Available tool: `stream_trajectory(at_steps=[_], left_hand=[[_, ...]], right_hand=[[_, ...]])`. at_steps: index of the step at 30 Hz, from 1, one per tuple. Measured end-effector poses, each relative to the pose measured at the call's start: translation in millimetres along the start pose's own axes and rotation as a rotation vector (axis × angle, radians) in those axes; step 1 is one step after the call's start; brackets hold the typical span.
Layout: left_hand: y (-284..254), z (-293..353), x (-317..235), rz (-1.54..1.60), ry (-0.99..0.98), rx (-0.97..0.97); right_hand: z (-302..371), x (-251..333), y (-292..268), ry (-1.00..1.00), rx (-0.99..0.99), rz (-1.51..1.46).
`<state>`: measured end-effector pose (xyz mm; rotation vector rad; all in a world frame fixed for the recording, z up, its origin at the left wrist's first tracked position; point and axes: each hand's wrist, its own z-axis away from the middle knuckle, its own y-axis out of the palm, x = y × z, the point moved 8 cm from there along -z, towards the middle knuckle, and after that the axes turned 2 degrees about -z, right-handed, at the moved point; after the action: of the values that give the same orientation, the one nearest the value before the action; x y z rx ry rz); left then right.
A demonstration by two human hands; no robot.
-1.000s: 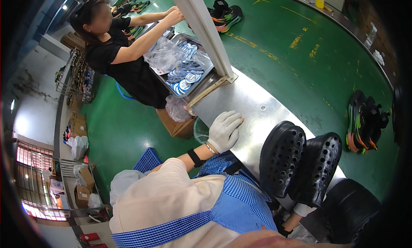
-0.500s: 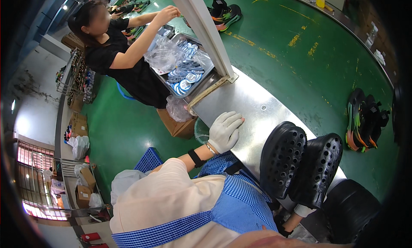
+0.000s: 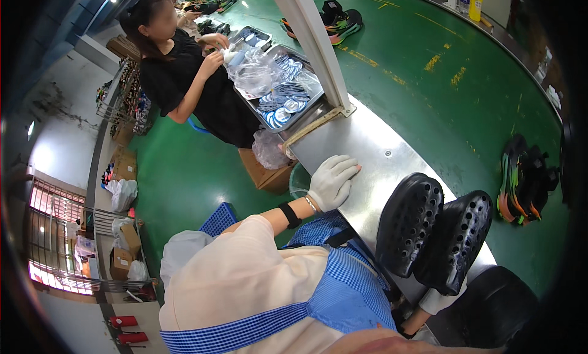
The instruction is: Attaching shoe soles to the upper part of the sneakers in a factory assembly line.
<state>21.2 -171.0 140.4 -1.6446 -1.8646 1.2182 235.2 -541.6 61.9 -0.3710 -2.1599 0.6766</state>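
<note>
My left hand (image 3: pixel 334 182), in a white glove with a coloured fingertip showing, lies flat on the metal bench top (image 3: pixel 373 170), fingers stretched out and holding nothing. Two black clogs with rows of round holes, a left one (image 3: pixel 409 225) and a right one (image 3: pixel 454 240), stand side by side at the right part of the bench. My right hand (image 3: pixel 440 301), also gloved in white, is at the lower end of the right clog. That clog hides its fingers, so whether it grips is unclear.
A co-worker in black (image 3: pixel 171 78) sits beyond a white post (image 3: pixel 312 41), hands over a metal tray (image 3: pixel 318 96) of round blue-white labels and clear plastic bags. A dark rounded object (image 3: pixel 493 308) lies at lower right. Sports shoes (image 3: pixel 520 182) stand on the green floor.
The co-worker's raised hands have come down over the trays and now hold something whitish. More of my right glove shows below the clog. The whole view has shifted slightly.
</note>
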Motion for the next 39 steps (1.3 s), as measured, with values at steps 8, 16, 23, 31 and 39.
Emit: stream_trajectory(at_steps=[8,16,23,31,39], left_hand=[[1,0,5,-0.012,0.004,0.026],[0,4,5,-0.026,0.002,0.038],[-4,3,2,-0.021,0.010,0.039],[-7,4,3,-0.031,0.004,0.043],[-7,4,0,-0.028,0.004,0.047]], right_hand=[[-28,57,1,-0.053,0.049,-0.021],[-37,80,-2,0.035,0.172,-0.125],[-20,67,-4,-0.084,0.076,0.105],[-24,68,-1,-0.004,0.147,0.057],[-24,75,-10,-0.001,0.090,0.097]])
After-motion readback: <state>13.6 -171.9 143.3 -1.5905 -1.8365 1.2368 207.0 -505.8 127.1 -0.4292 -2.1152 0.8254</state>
